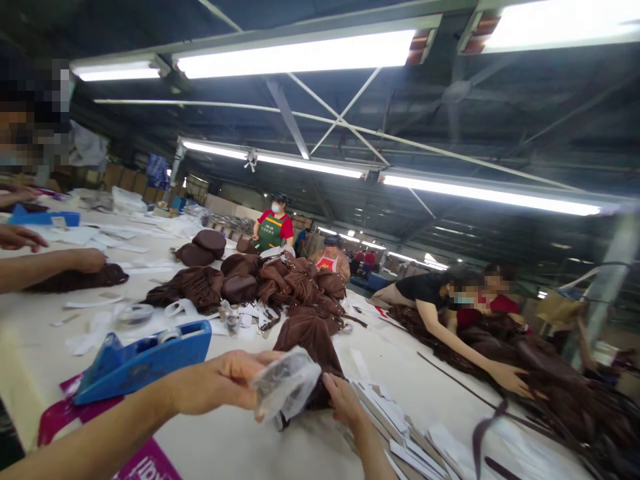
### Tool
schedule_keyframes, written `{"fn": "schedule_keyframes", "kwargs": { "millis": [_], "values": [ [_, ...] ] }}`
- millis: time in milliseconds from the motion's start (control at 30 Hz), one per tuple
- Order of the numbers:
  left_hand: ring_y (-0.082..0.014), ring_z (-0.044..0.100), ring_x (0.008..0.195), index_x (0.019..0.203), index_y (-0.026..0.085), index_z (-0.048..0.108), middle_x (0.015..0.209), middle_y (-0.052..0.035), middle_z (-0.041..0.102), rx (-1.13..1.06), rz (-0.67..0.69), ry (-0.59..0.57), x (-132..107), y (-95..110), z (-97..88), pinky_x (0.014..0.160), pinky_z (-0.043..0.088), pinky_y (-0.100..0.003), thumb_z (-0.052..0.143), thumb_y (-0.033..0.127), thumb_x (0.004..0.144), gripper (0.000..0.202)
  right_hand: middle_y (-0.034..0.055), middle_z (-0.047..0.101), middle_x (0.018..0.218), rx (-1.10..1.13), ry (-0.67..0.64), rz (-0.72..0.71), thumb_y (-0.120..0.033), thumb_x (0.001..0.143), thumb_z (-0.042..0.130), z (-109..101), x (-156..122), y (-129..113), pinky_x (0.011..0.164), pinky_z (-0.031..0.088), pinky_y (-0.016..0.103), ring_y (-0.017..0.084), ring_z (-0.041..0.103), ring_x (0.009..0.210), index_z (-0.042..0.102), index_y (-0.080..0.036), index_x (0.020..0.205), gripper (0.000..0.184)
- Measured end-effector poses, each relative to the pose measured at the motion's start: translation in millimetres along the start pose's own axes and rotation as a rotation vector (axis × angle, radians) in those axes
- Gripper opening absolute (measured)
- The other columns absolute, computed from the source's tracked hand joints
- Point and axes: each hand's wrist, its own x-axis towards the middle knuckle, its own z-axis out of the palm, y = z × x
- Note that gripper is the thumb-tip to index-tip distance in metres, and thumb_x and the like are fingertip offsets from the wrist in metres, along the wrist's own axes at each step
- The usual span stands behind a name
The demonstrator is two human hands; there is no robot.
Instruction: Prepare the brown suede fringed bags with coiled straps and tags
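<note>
My left hand (215, 381) is closed on a small clear plastic bag (286, 385), held just above the white table (240, 440). My right hand (345, 399) reaches to the bag's right edge, fingers bent at it and at the brown pleated garment (311, 341) lying right behind. A blue tape dispenser (143, 360) stands just left of my left hand.
Piles of brown garments (260, 280) cover the table's middle, with white paper slips (400, 427) and a tape roll (134, 313) scattered about. Other people's hands (20, 237) rest at the left; a person (450, 300) leans over brown fabric at the right. More workers stand at the far end.
</note>
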Motion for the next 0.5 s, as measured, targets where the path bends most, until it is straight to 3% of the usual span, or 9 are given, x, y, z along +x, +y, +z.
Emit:
{"fn": "schedule_keyframes", "kwargs": {
  "millis": [100, 167, 200, 267, 333, 367, 400, 467, 500],
  "values": [
    [-0.0241, 0.055, 0.107, 0.076, 0.017, 0.071, 0.111, -0.0072, 0.065, -0.041, -0.057, -0.122, 19, 13, 6.4, 0.097, 0.04, -0.033, 0.064, 0.051, 0.08, 0.035, 0.0126, 0.073, 0.086, 0.04, -0.058, 0.028, -0.082, 0.073, 0.041, -8, -4, -33, 0.089, 0.047, 0.044, 0.031, 0.066, 0.098, 0.073, -0.018, 0.081, 0.072],
    [-0.0213, 0.059, 0.094, 0.079, 0.014, 0.07, 0.097, -0.0083, 0.068, -0.103, -0.095, -0.226, 38, 18, 6.1, 0.088, 0.045, -0.031, 0.064, 0.052, 0.08, 0.038, 0.0125, 0.073, 0.098, 0.141, -0.137, 0.037, -0.084, 0.078, 0.021, -19, -13, -66, 0.087, 0.049, 0.04, 0.027, 0.066, 0.099, 0.07, -0.017, 0.103, 0.086],
    [-0.0203, 0.06, 0.089, 0.08, 0.014, 0.07, 0.09, -0.0079, 0.069, -0.126, -0.095, -0.277, 49, 22, 4.9, 0.085, 0.046, -0.03, 0.064, 0.052, 0.08, 0.039, 0.0131, 0.072, 0.103, 0.275, -0.25, 0.048, -0.082, 0.08, 0.017, -26, -19, -85, 0.087, 0.048, 0.04, 0.026, 0.066, 0.099, 0.065, -0.016, 0.115, 0.089],
    [-0.0189, 0.061, 0.081, 0.079, 0.013, 0.068, 0.078, -0.0064, 0.068, -0.162, -0.054, -0.344, 71, 29, 1.2, 0.08, 0.048, -0.03, 0.066, 0.056, 0.078, 0.043, 0.0109, 0.073, 0.088, 0.38, -0.474, 0.106, -0.082, 0.081, 0.023, -44, -37, -120, 0.081, 0.05, 0.039, 0.026, 0.069, 0.087, 0.067, -0.015, 0.113, 0.086],
    [-0.0168, 0.06, 0.071, 0.078, 0.013, 0.067, 0.069, -0.0043, 0.065, -0.179, 0.006, -0.356, 91, 36, -2.6, 0.073, 0.049, -0.029, 0.067, 0.059, 0.075, 0.046, 0.0082, 0.07, 0.066, 0.336, -0.581, 0.162, -0.081, 0.081, 0.027, -64, -60, -142, 0.076, 0.051, 0.039, 0.026, 0.069, 0.074, 0.071, -0.013, 0.1, 0.083],
    [-0.0153, 0.059, 0.068, 0.077, 0.012, 0.067, 0.066, -0.0033, 0.064, -0.173, 0.034, -0.345, 99, 39, -3.7, 0.07, 0.049, -0.027, 0.068, 0.059, 0.075, 0.047, 0.0071, 0.068, 0.06, 0.282, -0.543, 0.184, -0.081, 0.081, 0.028, -74, -75, -145, 0.074, 0.051, 0.04, 0.026, 0.069, 0.07, 0.072, -0.014, 0.096, 0.081],
    [-0.0137, 0.058, 0.065, 0.075, 0.012, 0.066, 0.065, -0.0025, 0.063, -0.157, 0.056, -0.327, 105, 40, -3.7, 0.068, 0.048, -0.026, 0.069, 0.058, 0.074, 0.046, 0.0061, 0.067, 0.058, 0.225, -0.426, 0.172, -0.08, 0.082, 0.03, -83, -91, -143, 0.073, 0.051, 0.039, 0.026, 0.069, 0.068, 0.072, -0.015, 0.095, 0.078],
    [-0.0112, 0.056, 0.064, 0.073, 0.012, 0.065, 0.066, -0.0014, 0.062, -0.126, 0.074, -0.286, 111, 40, 1.2, 0.066, 0.046, -0.023, 0.071, 0.053, 0.075, 0.042, 0.0055, 0.068, 0.061, 0.104, -0.193, 0.141, -0.077, 0.082, 0.034, -97, -128, -127, 0.072, 0.052, 0.038, 0.025, 0.069, 0.072, 0.071, -0.019, 0.098, 0.071],
    [-0.0109, 0.057, 0.065, 0.074, 0.012, 0.066, 0.069, -0.0013, 0.063, -0.129, 0.072, -0.286, 110, 39, 6.2, 0.067, 0.046, -0.022, 0.07, 0.051, 0.076, 0.039, 0.0056, 0.07, 0.065, 0.041, -0.14, 0.146, -0.076, 0.083, 0.036, -102, -147, -115, 0.072, 0.052, 0.038, 0.026, 0.07, 0.075, 0.071, -0.021, 0.1, 0.067]
  ]
}}
